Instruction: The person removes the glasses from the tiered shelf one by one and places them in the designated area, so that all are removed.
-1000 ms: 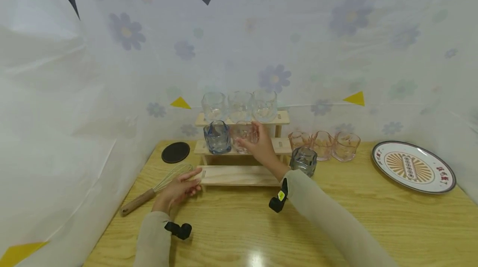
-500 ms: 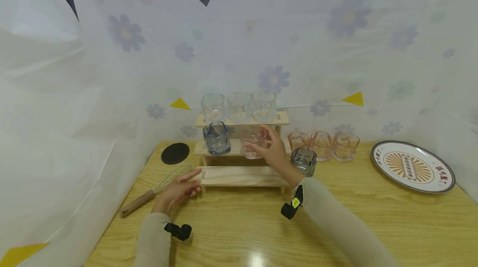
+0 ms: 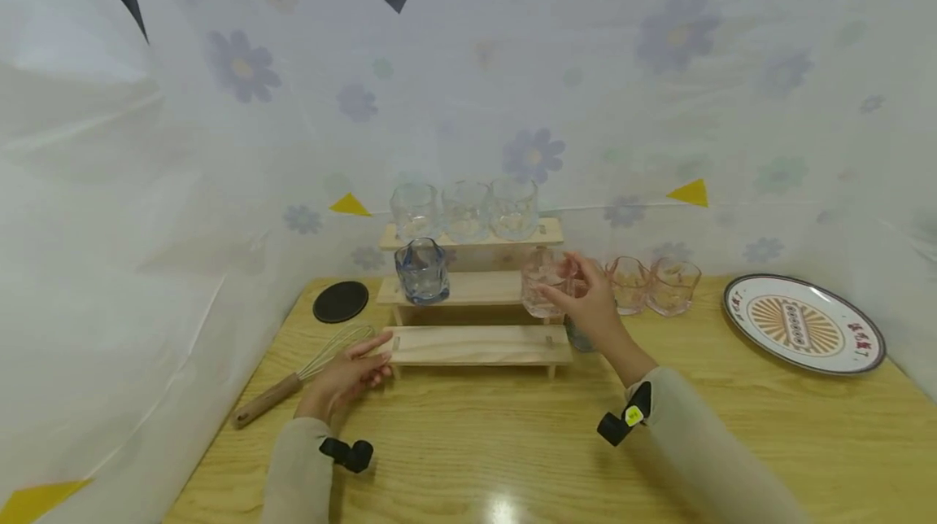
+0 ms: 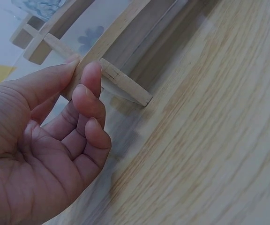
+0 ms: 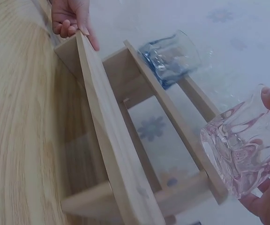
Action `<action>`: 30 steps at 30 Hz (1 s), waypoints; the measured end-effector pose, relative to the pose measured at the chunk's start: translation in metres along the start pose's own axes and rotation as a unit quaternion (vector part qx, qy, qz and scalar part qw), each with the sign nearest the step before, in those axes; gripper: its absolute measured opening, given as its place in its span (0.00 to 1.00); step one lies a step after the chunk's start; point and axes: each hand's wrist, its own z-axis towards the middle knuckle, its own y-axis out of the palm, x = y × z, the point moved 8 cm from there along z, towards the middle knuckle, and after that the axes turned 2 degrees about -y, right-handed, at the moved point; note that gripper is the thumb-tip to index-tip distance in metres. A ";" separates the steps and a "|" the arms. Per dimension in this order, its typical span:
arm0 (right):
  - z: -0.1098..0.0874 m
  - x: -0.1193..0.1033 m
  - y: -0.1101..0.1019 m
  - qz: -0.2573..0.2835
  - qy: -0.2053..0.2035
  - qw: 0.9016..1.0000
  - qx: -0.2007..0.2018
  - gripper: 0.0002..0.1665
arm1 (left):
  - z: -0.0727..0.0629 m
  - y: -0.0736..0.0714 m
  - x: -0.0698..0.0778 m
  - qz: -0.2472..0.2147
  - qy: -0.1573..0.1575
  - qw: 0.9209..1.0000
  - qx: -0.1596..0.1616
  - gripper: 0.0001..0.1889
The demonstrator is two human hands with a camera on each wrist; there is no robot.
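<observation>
My right hand (image 3: 596,304) grips a pink glass (image 3: 543,284) by its side, in front of the right end of the rack's middle shelf. Up close in the right wrist view, the faceted pink glass (image 5: 243,145) tilts between thumb and fingers. With thumb and index finger my left hand (image 3: 347,373) pinches the left end of the wooden rack's lowest shelf (image 3: 476,345); in the left wrist view, the left hand's (image 4: 55,136) other fingers curl loosely. A blue glass (image 3: 422,272) stands at the left of the middle shelf. Several clear glasses (image 3: 466,211) line the top shelf.
More pink glasses (image 3: 672,288) stand right of the rack, partly behind my right hand. A grey glass (image 3: 578,335) is mostly hidden there. A patterned plate (image 3: 805,325) lies far right. A whisk (image 3: 271,398) and black round coaster (image 3: 340,301) lie left.
My right hand has carried the pink glass from beside the blue glass off to the right, past the middle shelf's right end. The left hand stays on the lowest shelf.
</observation>
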 end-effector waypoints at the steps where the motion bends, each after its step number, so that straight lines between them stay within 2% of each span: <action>1: -0.001 -0.002 -0.006 -0.011 0.001 1.000 0.003 0.38 | 0.000 -0.001 0.000 -0.001 0.001 1.000 0.001 0.32; 6: -0.009 -0.003 -0.034 -0.027 0.001 0.999 0.017 0.36 | -0.001 -0.003 -0.002 0.000 -0.002 1.000 0.004 0.31; 18: -0.029 0.039 -0.096 -0.079 0.043 0.992 0.085 0.36 | -0.001 -0.003 -0.002 0.001 -0.011 1.000 0.008 0.31; 22: -0.037 0.053 -0.110 -0.087 0.060 0.989 0.106 0.36 | -0.001 -0.003 -0.001 0.001 -0.012 1.000 0.009 0.31; 30: -0.053 0.079 -0.125 -0.111 0.097 0.983 0.114 0.36 | 0.000 -0.002 -0.002 -0.008 -0.018 1.000 0.017 0.31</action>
